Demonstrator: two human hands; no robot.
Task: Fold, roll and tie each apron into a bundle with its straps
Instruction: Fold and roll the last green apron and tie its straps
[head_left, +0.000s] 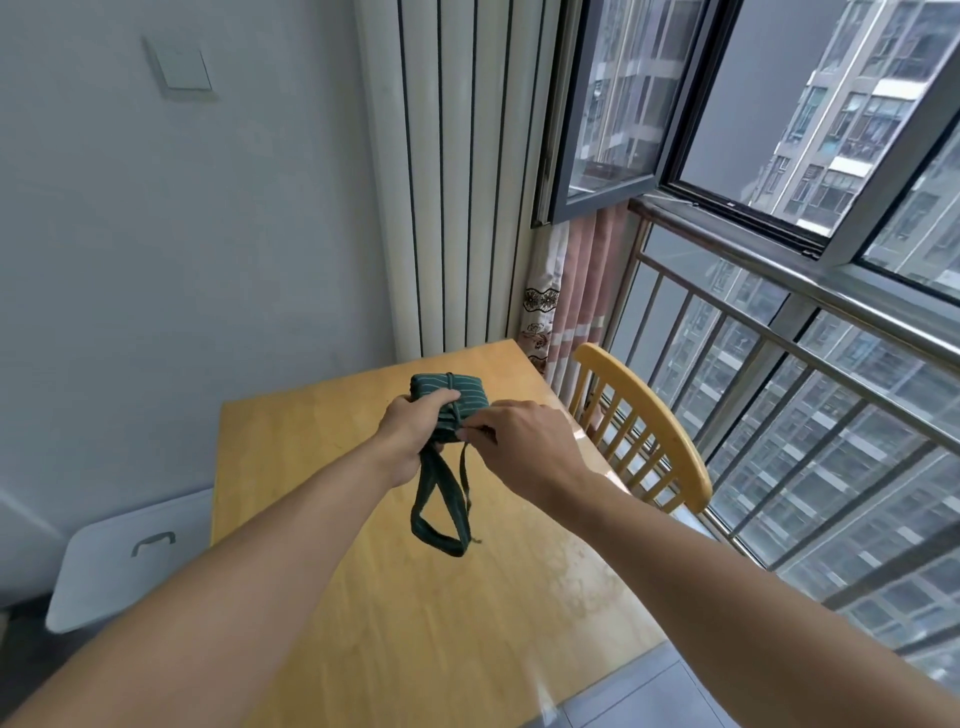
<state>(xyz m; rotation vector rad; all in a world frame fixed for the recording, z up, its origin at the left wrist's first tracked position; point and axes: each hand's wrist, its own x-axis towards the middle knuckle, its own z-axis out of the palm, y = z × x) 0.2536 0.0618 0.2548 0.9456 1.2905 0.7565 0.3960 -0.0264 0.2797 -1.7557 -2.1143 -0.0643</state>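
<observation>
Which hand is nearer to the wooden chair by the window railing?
Right. The right hand pinches a thin strap at the rolled apron bundle, on the side facing the wooden chair. The left hand grips the bundle's far side, farther from the chair.

left hand (410, 436) grips the rolled apron (457, 400) above the table (415, 597); right hand (524, 447) pinches its strap (464, 467)

Both hands are up over the middle of the tabletop (363, 597): left hand (410, 436) on the left of the apron bundle (457, 400), right hand (524, 447) on its right, strap loop (436, 519) hanging below. Chair (644, 415) sits right of the tabletop, stool (124, 556) to the left, radiator (457, 182) behind.
</observation>
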